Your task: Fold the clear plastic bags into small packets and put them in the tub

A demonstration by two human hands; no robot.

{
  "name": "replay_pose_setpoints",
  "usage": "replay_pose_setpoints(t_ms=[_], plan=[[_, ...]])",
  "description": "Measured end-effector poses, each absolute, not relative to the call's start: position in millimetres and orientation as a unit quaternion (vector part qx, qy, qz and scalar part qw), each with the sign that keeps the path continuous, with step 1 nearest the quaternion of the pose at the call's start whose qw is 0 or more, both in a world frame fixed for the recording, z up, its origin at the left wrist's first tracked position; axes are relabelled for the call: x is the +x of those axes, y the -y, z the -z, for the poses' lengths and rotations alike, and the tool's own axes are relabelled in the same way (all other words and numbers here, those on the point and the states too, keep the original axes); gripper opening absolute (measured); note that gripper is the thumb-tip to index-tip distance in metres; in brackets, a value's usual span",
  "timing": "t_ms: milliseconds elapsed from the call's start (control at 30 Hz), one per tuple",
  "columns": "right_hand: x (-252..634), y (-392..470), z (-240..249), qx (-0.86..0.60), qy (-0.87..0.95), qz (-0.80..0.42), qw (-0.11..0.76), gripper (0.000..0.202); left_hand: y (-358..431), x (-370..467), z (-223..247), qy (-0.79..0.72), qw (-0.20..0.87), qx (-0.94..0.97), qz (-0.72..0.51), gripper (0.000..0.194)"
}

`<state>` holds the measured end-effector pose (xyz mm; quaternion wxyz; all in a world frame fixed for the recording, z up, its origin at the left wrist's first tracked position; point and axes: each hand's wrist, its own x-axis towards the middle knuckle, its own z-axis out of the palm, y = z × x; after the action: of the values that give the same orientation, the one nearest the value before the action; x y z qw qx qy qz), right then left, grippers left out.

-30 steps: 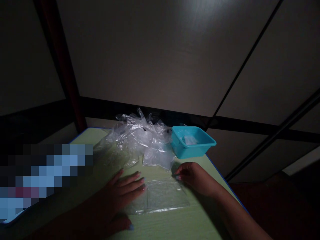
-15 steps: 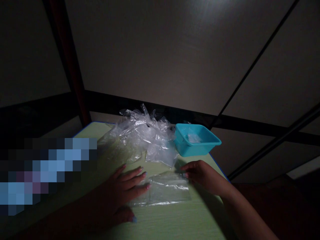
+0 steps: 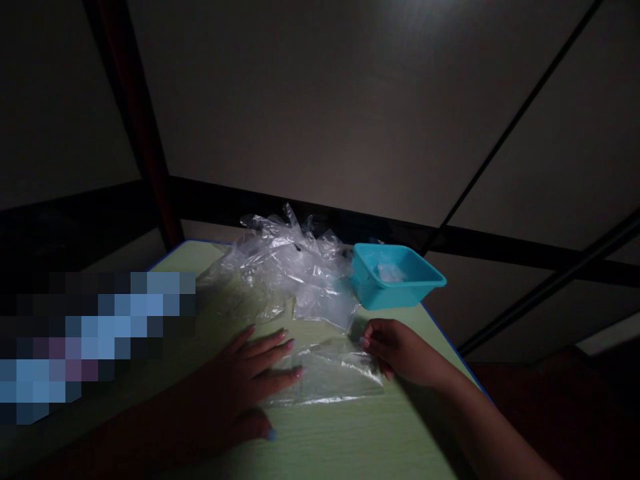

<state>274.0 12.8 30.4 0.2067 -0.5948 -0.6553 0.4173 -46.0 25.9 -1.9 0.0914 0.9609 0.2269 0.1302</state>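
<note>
Clear plastic makes up the bag that lies flat on the pale green desk, directly in front of the person and between the two hands. Its left part sits under the left hand, which is spread wide, palm down, with the thumb out to the near side. At the bag's far right corner, the right hand has its fingers curled in and the thumb drawn up to them; whether any film is pinched there cannot be told. Slanting creases catch the light beside those fingers.

Beyond the bag rises a loose heap of crumpled clear plastic bags. Just to its right, near the desk's blue edge, stands a turquoise plastic basket holding a small whitish packet. Dark panels back the desk, and a blue pixelated patch covers its left side.
</note>
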Motion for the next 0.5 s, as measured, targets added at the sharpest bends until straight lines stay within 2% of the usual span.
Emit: replay_pose_setpoints(t_ms=[133,300,500], plan=[[273.4,-15.6,-25.6,-0.612,0.642,-0.414,0.204,0.022,-28.4,-47.3,3.3,-0.195,0.094,0.968,-0.13,0.057],[270.2,-17.1,-20.6,-0.631,0.638,-0.387,0.211,0.019,-26.6,-46.6,6.9,-0.224,0.077,0.959,-0.157,0.057],[269.0,-17.0,-17.9,-0.645,0.645,-0.35,0.212,0.015,-26.6,-46.6,-10.3,-0.161,0.141,0.974,-0.072,0.065]])
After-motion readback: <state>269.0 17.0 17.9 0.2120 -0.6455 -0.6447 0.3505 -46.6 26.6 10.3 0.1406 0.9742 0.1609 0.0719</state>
